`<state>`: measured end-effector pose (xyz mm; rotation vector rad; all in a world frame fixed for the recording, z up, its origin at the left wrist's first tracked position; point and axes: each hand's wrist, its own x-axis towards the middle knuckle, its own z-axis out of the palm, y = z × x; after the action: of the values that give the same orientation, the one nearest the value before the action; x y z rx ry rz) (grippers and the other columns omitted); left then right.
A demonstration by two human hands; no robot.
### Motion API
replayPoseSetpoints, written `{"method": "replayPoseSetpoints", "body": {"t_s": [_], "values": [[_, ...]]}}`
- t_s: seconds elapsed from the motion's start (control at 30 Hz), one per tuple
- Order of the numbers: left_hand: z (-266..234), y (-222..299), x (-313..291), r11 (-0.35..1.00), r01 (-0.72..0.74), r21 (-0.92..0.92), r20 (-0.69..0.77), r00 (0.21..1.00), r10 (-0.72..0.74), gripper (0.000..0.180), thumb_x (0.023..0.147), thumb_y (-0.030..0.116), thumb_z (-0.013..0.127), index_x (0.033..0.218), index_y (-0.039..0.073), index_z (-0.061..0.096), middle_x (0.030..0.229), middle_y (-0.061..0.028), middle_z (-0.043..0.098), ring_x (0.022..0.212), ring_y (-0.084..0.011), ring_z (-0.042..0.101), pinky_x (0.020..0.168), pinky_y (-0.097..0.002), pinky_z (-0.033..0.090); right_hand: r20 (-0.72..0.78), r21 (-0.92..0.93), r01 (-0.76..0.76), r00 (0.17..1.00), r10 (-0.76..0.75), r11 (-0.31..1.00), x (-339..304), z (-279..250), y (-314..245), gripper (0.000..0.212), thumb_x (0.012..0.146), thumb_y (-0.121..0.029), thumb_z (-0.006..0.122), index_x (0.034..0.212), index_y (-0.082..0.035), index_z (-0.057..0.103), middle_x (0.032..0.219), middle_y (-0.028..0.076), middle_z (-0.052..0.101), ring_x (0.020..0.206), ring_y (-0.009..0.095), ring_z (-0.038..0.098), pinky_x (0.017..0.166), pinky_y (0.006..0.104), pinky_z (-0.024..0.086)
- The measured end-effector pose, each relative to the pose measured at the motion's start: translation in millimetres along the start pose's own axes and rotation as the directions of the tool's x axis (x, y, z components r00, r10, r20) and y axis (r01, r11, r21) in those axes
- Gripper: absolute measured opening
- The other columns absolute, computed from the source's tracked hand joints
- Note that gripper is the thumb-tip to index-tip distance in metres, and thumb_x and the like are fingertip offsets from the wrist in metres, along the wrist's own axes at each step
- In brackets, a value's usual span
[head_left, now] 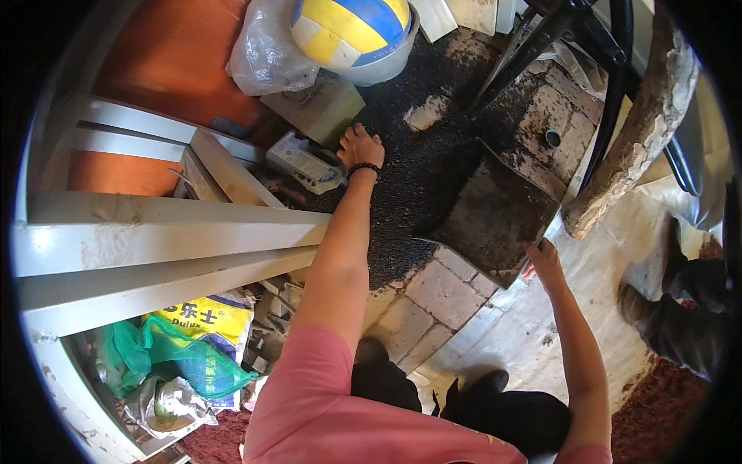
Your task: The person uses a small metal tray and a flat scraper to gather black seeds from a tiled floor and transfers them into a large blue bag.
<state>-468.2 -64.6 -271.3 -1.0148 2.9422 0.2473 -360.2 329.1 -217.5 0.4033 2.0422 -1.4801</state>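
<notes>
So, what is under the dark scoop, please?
Around the dark scoop, black grains and pale floor tiles show at its edges; whatever lies directly beneath is covered and cannot be seen.

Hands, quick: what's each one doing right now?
Left hand: stretched forward; open or closed can't be told.
Right hand: closed on the edge of the dark pan.

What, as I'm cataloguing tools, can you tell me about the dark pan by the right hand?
The dark pan is squarish, with thin raised edges and pointed corners, smudged grey-brown inside; metal or plastic, I cannot tell. It sits slantwise beside black grains, the right hand gripping its lower-right edge.
</notes>
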Motion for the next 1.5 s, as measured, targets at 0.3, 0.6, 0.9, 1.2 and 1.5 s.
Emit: {"method": "replayPoseSetpoints", "body": {"t_s": [0.3,0.6,0.9,1.2,1.5], "values": [[26.5,-11.2,6.8,0.987,-0.064,-0.147,0.009,0.998,0.066,0.04,0.081,0.032,0.044,0.115,0.01,0.043,0.124,-0.0138,0.035,0.114,-0.0316,0.032,0.091,-0.0456,0.031,0.043,-0.084,0.032,0.999,-0.029,0.996,14.1,10.9,1.7,0.027,0.074,-0.015,0.049,0.085,0.01,0.045,0.056,0.017,0.055,0.04,0.022,0.055,0.036,0.0293,0.046],[27.4,11.8,-104.7,0.808,-0.455,-0.374,-0.013,0.874,0.487,0.025,0.079,0.025,0.045,0.09,0.002,0.047,0.093,-0.0172,0.047,0.09,-0.0345,0.044,0.077,-0.0444,0.037,0.108,-0.122,0.052,0.993,-0.039,0.991,27.8,49.9,-13.3,0.027,0.074,-0.014,0.047,0.086,0.01,0.044,0.055,0.019,0.055,0.044,0.025,0.057,0.04,0.0322,0.049],[-39.4,15.0,-143.5,0.841,-0.537,-0.069,-0.194,0.834,0.516,0.022,0.066,0.014,0.056,0.085,0.004,0.05,0.099,-0.0126,0.046,0.093,-0.0301,0.043,0.075,-0.0447,0.034,0.136,-0.079,0.075,0.989,-0.063,0.994,35.4,54.1,2.0,0.03,0.073,-0.014,0.051,0.087,0.011,0.044,0.057,0.02,0.056,0.047,0.025,0.058,0.042,0.0317,0.05],[-23.1,-14.0,-112.7,0.99,0.12,0.08,0.027,0.992,-0.123,0.041,0.08,0.026,0.049,0.11,-0.001,0.041,0.125,-0.0153,0.03,0.113,-0.0336,0.029,0.088,-0.0507,0.03,0.12,-0.241,0.054,0.992,-0.026,0.969,39.2,41.2,-9.6,0.029,0.073,-0.011,0.051,0.083,0.014,0.043,0.057,0.021,0.056,0.046,0.025,0.059,0.04,0.0314,0.05],[17.7,-14.3,-137.3,0.985,-0.01,-0.174,0.0,1.0,0.01,0.04,0.082,0.028,0.045,0.111,0.001,0.041,0.123,-0.0182,0.034,0.111,-0.0389,0.031,0.091,-0.0495,0.028,0.084,-0.369,0.043,0.996,-0.013,0.928,29.0,55.0,-15.5,0.028,0.073,-0.011,0.047,0.083,0.014,0.041,0.056,0.022,0.056,0.045,0.026,0.058,0.044,0.0323,0.05]]}}
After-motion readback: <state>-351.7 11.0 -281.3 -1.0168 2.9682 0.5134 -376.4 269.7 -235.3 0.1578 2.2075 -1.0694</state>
